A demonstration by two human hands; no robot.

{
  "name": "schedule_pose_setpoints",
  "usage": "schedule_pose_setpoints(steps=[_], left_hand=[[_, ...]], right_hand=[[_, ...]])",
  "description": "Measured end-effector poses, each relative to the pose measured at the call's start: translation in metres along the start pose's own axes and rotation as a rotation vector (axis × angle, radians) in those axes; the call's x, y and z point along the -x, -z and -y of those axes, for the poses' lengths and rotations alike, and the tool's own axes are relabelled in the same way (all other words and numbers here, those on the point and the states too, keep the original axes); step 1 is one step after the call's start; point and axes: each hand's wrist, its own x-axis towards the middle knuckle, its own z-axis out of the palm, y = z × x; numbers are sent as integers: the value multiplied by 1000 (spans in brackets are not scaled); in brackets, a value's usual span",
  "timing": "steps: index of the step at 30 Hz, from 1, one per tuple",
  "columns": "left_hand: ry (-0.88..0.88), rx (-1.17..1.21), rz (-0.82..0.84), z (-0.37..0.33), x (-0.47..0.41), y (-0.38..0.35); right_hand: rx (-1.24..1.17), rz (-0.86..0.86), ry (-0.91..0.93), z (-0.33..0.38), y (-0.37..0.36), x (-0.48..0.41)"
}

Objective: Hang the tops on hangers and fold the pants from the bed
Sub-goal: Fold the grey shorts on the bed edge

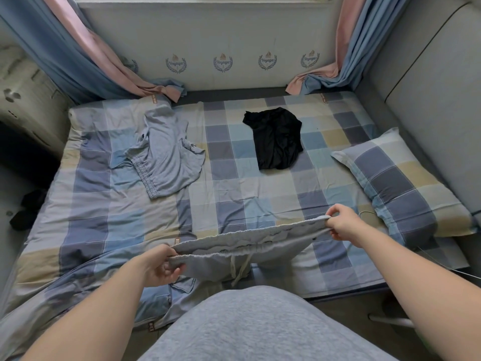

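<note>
You were at the pants-folding step. Your left hand (pixel 162 267) and right hand (pixel 343 222) each pinched 1 end of the waistband of the grey pants (pixel 242 246), fingers curled round the fabric. They stretched it taut just above the near edge of the bed (pixel 234 194). The legs hung mostly out of sight below the waistband, so I could not tell how they lay.

The pants looked like soft, heathered jersey with a gathered elastic waist, and 2 pale drawstring ends (pixel 238 267) dangled at the centre. As I judged it, the next move called for laying the pants flat on the checked sheet, bringing 1 leg over the other, then folding them across. Limp knit like this would likely sag and twist unless the waistband was under tension until it touched down.

2 more garments lay farther back, well apart from each other. On the left was a crumpled light blue-grey piece (pixel 166 152) with a ribbed elastic band, and towards the right a thin, slightly glossy black top (pixel 277 139). A checked pillow (pixel 406 183) lay at the right edge.
</note>
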Motion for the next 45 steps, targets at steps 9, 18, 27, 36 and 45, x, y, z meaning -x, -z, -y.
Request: schedule_pose_setpoints(steps=[9, 18, 27, 36, 45], left_hand=[[-119, 641, -99, -12, 4, -1], [-248, 744, -310, -25, 8, -18], [-385, 566, -117, -31, 28, -37], [-782, -502, -656, -17, 11, -33], [-917, -444, -658, -35, 15, -21]], right_hand=[[-300, 21, -121, -1, 13, 3], [-708, 60, -427, 0, 7, 1], [-849, 233, -238, 17, 8, 13], [-110, -128, 228, 17, 1, 8], [373, -314, 441, 11, 9, 4]])
